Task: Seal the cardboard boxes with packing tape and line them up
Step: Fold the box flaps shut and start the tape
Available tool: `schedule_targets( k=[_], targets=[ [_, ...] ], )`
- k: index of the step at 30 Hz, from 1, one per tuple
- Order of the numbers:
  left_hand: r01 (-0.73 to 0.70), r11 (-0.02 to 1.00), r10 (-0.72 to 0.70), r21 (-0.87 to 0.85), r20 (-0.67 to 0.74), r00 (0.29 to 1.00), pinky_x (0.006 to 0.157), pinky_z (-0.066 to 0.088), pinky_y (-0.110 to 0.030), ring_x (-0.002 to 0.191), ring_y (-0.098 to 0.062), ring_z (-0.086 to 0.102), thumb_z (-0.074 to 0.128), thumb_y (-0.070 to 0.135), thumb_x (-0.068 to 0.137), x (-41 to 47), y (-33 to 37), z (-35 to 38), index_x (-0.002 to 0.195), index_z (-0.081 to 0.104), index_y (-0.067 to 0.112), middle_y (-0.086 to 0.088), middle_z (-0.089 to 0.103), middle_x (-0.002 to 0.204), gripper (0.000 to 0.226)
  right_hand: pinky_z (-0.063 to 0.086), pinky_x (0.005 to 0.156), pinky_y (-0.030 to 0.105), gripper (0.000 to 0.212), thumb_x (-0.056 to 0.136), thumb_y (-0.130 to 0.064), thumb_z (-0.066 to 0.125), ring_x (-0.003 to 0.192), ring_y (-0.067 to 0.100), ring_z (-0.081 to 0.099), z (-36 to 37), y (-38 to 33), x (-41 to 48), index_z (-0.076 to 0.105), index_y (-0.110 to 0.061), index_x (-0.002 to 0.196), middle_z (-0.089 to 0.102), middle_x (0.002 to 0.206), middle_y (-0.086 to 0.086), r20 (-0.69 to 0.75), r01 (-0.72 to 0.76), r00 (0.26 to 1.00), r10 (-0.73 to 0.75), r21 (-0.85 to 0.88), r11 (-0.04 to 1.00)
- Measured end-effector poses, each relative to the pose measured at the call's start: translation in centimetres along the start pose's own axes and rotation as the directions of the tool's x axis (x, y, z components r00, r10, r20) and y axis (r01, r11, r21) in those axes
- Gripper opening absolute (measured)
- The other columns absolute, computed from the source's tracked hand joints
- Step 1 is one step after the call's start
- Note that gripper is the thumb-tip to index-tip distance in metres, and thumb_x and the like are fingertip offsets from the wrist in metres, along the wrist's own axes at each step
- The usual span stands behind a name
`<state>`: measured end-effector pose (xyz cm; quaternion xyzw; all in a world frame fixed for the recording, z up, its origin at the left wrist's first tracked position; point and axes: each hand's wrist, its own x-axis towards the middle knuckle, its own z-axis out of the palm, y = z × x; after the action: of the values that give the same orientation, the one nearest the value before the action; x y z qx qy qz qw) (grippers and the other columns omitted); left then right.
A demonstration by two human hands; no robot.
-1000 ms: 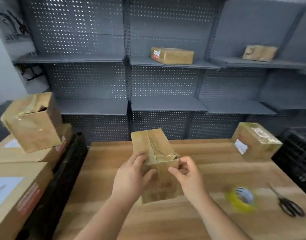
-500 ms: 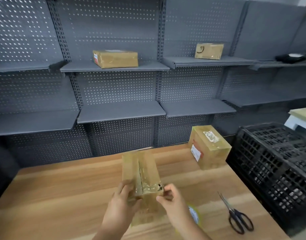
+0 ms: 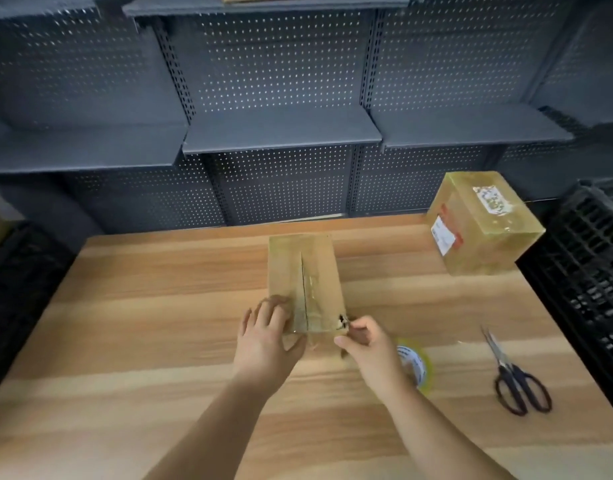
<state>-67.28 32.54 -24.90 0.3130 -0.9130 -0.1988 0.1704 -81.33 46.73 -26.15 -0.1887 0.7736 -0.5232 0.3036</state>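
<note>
Both forearms reach in from the near edge of the table [image 3: 142,306].

The left hand [image 3: 267,341] grips the near left corner of the cardboard box [image 3: 305,271], with its fingers laid over the top edge and its thumb against the near face. The right hand [image 3: 367,344] is curled, thumb and forefinger pinching the box's near right corner, where a small dark tear shows.

The box stands mid-table, long side running away from the person. Its top flaps meet at a dark centre seam that is not fully closed. A glossy strip lies just right of the seam.

The tape roll [image 3: 421,370] lies flat just beside the right wrist, partly hidden by it. The scissors [image 3: 516,382] lie closed further right, near the table's right edge.

Bare wood runs from the box to the left edge. A second box [image 3: 485,223], wrapped in glossy tape and labelled, sits at the far right corner, well apart from the held one.

A black crate [image 3: 582,271] stands against the right edge. Grey perforated shelving [image 3: 281,133] stands close behind the far edge.
</note>
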Motion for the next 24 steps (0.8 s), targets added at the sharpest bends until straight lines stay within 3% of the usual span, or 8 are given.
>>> schedule_targets(
  k=[2,3,6,9,12,14,20,24],
  targets=[
    [-0.058,0.983,0.067,0.172,-0.045,0.997,0.115,0.017,-0.05,0.135,-0.029,0.04,0.061,0.052,0.075,-0.1,0.0,-0.1,0.1,0.06,0.02,0.004,0.052,0.129,0.04,0.046,0.071,0.017,0.022,0.08,-0.013,0.08,0.084,0.002,0.065,-0.5,-0.2,0.1,0.061,-0.024,0.085,0.071,0.089,-0.009,0.031,-0.011,0.999,0.01,0.025,1.0],
    [-0.097,0.976,0.109,0.196,-0.053,0.993,0.116,0.014,-0.05,0.139,-0.029,0.036,0.058,0.051,0.077,0.0,0.2,-0.3,0.1,0.062,0.019,0.002,0.053,0.131,0.04,0.047,0.07,0.015,0.023,0.08,-0.011,0.079,0.084,0.001,0.066,-0.8,-0.3,0.1,0.063,-0.025,0.087,0.071,0.091,-0.009,0.045,-0.014,0.999,0.012,0.049,0.999],
    [-0.273,0.952,0.282,0.14,-0.051,0.958,0.111,0.03,-0.051,0.135,-0.027,0.043,0.056,0.042,0.084,0.5,1.3,-0.1,0.103,0.064,0.019,-0.001,0.056,0.131,0.031,0.049,0.071,0.014,0.026,0.082,-0.005,0.076,0.082,-0.001,0.067,-1.4,-0.7,0.0,0.067,-0.028,0.093,0.073,0.087,-0.009,0.051,0.015,0.998,-0.02,0.101,0.995],
    [-0.407,0.913,0.408,0.042,-0.025,0.913,0.095,0.047,-0.043,0.115,-0.022,0.058,0.057,0.033,0.087,1.2,2.4,0.9,0.104,0.067,0.022,0.003,0.061,0.119,0.022,0.05,0.075,0.016,0.028,0.084,-0.006,0.073,0.086,0.006,0.068,-1.9,-1.0,0.0,0.07,-0.032,0.092,0.074,0.086,-0.011,0.031,0.071,0.997,-0.075,0.108,0.992],
    [-0.41,0.909,0.411,0.07,0.001,0.911,0.096,0.041,-0.035,0.113,-0.018,0.059,0.055,0.035,0.086,1.1,2.7,1.6,0.104,0.068,0.024,0.007,0.063,0.116,0.025,0.047,0.072,0.011,0.03,0.086,-0.007,0.071,0.081,0.002,0.066,-2.3,-1.3,0.0,0.071,-0.038,0.089,0.072,0.08,-0.011,0.042,0.088,0.995,-0.092,0.086,0.992],
    [-0.389,0.917,0.391,0.081,0.002,0.921,0.096,0.043,-0.037,0.112,-0.017,0.059,0.056,0.036,0.086,0.9,2.9,1.7,0.104,0.069,0.024,0.007,0.064,0.116,0.025,0.046,0.071,0.009,0.031,0.086,-0.008,0.071,0.078,0.0,0.064,-2.5,-1.3,0.0,0.071,-0.039,0.089,0.071,0.08,-0.011,0.049,0.12,0.991,-0.123,0.066,0.991],
    [-0.385,0.923,0.385,0.024,0.003,0.923,0.101,0.043,-0.034,0.118,-0.016,0.058,0.056,0.033,0.087,0.4,3.0,1.2,0.111,0.07,0.023,0.007,0.064,0.118,0.029,0.048,0.078,0.011,0.03,0.087,0.0,0.068,0.087,-0.001,0.065,-2.5,-1.0,0.0,0.076,-0.029,0.094,0.066,0.1,-0.028,0.076,0.299,0.952,-0.296,-0.02,0.954],
    [-0.373,0.928,0.374,-0.021,0.057,0.926,0.106,0.04,-0.037,0.127,-0.017,0.053,0.056,0.029,0.086,0.1,2.9,1.1,0.119,0.067,0.021,0.007,0.061,0.126,0.035,0.048,0.077,0.014,0.027,0.088,-0.005,0.061,0.091,0.0,0.06,-2.7,-0.4,0.1,0.075,-0.018,0.107,0.059,0.109,-0.025,0.137,0.517,0.855,-0.501,-0.318,0.795]
  ],
)
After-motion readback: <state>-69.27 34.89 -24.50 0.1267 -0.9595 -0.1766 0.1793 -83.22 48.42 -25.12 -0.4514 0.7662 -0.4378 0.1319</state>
